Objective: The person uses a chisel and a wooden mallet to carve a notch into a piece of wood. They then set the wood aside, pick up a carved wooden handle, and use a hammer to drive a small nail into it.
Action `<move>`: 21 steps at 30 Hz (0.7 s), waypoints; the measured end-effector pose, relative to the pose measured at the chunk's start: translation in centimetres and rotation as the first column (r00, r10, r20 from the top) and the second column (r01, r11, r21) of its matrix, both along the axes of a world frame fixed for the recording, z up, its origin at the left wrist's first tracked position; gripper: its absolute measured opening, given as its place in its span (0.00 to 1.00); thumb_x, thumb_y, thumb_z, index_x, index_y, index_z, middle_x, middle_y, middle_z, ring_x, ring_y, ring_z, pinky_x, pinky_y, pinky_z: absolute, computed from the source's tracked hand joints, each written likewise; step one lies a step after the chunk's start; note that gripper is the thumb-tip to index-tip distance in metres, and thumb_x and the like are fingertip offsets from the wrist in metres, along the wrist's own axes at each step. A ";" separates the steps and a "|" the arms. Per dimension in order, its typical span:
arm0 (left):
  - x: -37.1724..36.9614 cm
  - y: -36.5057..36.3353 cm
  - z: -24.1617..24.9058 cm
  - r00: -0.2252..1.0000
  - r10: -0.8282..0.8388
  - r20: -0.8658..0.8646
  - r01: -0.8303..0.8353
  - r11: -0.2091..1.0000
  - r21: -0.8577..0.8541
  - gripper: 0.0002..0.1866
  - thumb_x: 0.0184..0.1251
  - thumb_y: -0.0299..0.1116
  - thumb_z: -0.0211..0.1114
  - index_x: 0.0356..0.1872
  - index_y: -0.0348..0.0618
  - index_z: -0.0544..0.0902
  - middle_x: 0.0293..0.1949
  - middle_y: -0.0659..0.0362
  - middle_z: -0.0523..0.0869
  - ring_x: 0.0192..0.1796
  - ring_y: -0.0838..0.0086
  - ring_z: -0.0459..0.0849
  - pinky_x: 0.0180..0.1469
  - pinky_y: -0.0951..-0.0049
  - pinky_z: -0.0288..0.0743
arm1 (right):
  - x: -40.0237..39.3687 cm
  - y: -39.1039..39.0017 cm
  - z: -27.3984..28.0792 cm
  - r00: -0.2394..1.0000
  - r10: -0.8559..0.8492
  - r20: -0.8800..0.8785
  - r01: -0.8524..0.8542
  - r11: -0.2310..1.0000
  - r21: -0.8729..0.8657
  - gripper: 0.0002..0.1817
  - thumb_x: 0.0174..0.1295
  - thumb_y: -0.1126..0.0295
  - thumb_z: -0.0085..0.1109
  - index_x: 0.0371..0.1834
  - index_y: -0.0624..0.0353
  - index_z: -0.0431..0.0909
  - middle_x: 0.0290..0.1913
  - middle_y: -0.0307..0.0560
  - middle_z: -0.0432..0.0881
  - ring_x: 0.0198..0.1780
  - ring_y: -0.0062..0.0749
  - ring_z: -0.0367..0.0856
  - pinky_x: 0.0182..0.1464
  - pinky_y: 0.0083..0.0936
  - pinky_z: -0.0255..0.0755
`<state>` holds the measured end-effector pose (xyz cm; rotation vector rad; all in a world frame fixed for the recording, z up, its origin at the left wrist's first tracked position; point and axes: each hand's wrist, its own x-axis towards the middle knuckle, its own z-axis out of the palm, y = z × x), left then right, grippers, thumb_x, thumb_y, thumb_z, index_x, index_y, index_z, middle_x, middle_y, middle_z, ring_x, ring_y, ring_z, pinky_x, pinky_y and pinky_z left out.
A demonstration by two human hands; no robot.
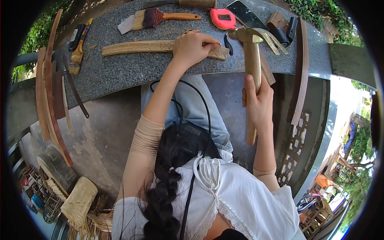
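My right hand is wrapped round the wooden handle of a claw hammer, its metal head raised at the table's near edge. On the stone table lies a slightly curved wooden strip with pencil marks near its right end. Over that strip rests my left hand, thumb and forefinger pinched close above the marked end. Whatever sits in the pinch is too small to make out. A small black curved piece lies just right of the strip's end.
Behind the strip are a paintbrush, a red tape measure and a phone. At left lie a smaller brush, a thin blade and long wooden strips. Another strip overhangs the right edge.
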<state>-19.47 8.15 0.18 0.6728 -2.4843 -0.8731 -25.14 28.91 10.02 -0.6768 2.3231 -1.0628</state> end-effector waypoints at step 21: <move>0.2 0.0 1.0 0.996 0.003 0.091 -0.009 0.998 0.062 0.08 0.52 0.49 0.69 0.32 0.67 0.89 0.30 0.65 0.87 0.38 0.64 0.85 0.41 0.62 0.78 | 0.2 -0.1 -0.5 1.000 -0.025 0.012 0.025 0.999 0.025 0.23 0.68 0.51 0.51 0.43 0.64 0.75 0.16 0.48 0.73 0.19 0.30 0.76 0.24 0.30 0.67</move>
